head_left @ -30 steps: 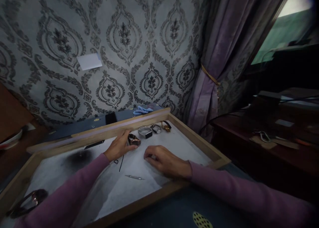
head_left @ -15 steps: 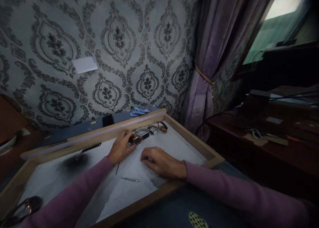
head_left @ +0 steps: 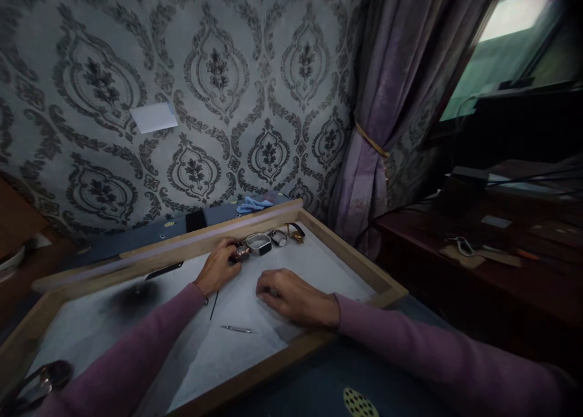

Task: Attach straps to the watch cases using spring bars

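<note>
My left hand (head_left: pixel 217 266) has its fingers closed around a dark-dialled wristwatch (head_left: pixel 241 253) near the back wall of a wooden-framed tray (head_left: pixel 355 255). Just right of it stand a silver watch with a rectangular face (head_left: pixel 259 244), a round silver watch (head_left: pixel 278 238) and a dark-strapped watch with gold parts (head_left: pixel 295 232). My right hand (head_left: pixel 291 292) rests on the white tray floor, fingers curled; whatever they may hold is hidden. Between my hands and the front edge lie a thin metal spring bar tool (head_left: pixel 239 329) and a slim dark stick (head_left: pixel 214 306).
Another watch (head_left: pixel 54 377) lies at the tray's front left, partly behind my left sleeve. A flat black strip (head_left: pixel 164 271) lies by the back wall. Behind the tray is a blue cloth (head_left: pixel 254 204). A cluttered reddish desk (head_left: pixel 432 241) stands to the right.
My left hand has shifted slightly left, and the dark-dialled watch has moved left with it, closer to the palm. My right hand has stayed in place.
</note>
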{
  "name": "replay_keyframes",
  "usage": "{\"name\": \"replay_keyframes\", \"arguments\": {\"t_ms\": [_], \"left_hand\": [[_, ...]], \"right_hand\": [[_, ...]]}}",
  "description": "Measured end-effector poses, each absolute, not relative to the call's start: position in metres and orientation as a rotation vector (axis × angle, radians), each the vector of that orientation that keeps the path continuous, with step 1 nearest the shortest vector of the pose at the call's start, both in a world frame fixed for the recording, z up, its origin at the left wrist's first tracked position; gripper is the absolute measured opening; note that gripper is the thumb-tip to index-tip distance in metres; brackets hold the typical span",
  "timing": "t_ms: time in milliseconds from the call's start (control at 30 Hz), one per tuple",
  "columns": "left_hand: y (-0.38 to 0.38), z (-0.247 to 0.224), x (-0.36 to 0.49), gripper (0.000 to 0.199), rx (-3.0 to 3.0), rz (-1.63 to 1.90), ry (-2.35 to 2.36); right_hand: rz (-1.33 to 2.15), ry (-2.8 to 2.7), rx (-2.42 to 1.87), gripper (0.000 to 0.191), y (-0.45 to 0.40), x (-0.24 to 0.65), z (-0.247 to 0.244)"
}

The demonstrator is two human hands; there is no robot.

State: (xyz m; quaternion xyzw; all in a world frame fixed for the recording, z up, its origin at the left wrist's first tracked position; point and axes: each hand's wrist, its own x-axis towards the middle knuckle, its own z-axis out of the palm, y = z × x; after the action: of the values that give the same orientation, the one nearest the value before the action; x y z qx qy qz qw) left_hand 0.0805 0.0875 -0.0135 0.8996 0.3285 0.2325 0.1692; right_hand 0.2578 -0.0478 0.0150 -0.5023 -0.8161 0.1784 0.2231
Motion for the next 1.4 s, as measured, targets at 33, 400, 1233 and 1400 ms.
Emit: {"name": "replay_keyframes", "arguments": {"t_ms": [33,400,1233,1400], "left_hand": [[0.088,-0.014,0.08,0.008,2.56,0.655,0.933],[0.084,-0.01,0.079,0.01,2.642,0.618,0.928],[-0.003,0.046,-0.119,0.016,2.514,0.602,1.522],[-0.008,0.055,-0.183,0.02,2.339,0.585,1.939]], "right_hand": [[0.496,-2.256,-1.388,0.014,-0.047,0.258,0.015],[0.487,-2.246,-1.404,0.014,-0.045,0.258,0.011],[0.35,-2.723,-1.184,0.026,-0.009,0.206,0.011],[0.266,-2.767,-1.217,0.016,-0.004,0.185,0.005]]}}
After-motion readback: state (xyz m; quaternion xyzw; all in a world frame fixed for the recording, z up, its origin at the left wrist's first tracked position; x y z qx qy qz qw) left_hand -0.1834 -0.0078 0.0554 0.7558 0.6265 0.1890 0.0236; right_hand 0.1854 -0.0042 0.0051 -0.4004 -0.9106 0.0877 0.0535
